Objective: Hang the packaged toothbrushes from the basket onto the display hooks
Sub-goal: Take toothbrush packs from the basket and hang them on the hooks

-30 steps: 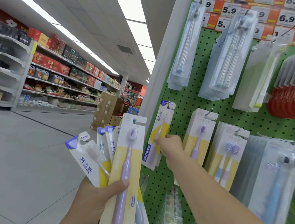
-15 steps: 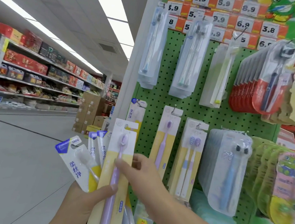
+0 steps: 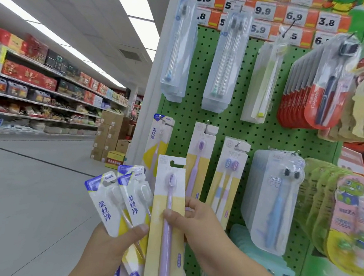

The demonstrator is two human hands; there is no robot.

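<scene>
You stand at the end of a supermarket aisle, stocked shelves [image 3: 45, 89] running off to your left and a green pegboard [image 3: 230, 125] of hanging toothbrush packs straight ahead. A second ago your right hand [image 3: 191, 221] was up at the board, on the blue-topped pack [image 3: 158, 139] that now hangs on the leftmost lower hook. It has since come back down and now pinches the long yellow-and-white pack with the purple toothbrush [image 3: 167, 225], thumb on its front and fingers curled behind. Your left hand [image 3: 112, 246] grips the fan of blue-topped packs [image 3: 118, 201], thumb pressed across their fronts; the purple pack now stands apart from that thumb, so it looks drawn out of the bundle and carried by the right hand alone. So one pack is placed and the next is in hand.

That pack stands nearly upright, its long axis vertical with a slight lean. The bristle head and the hang slot [image 3: 176, 163] point up and the handle points down past the frame's lower edge, its printed face towards you. The matching purple pack [image 3: 199, 160] hangs on a hook just up and to the right, likely the target. You need to lift the slot to that hook's tip and slide it on square. No basket is in view.
</scene>
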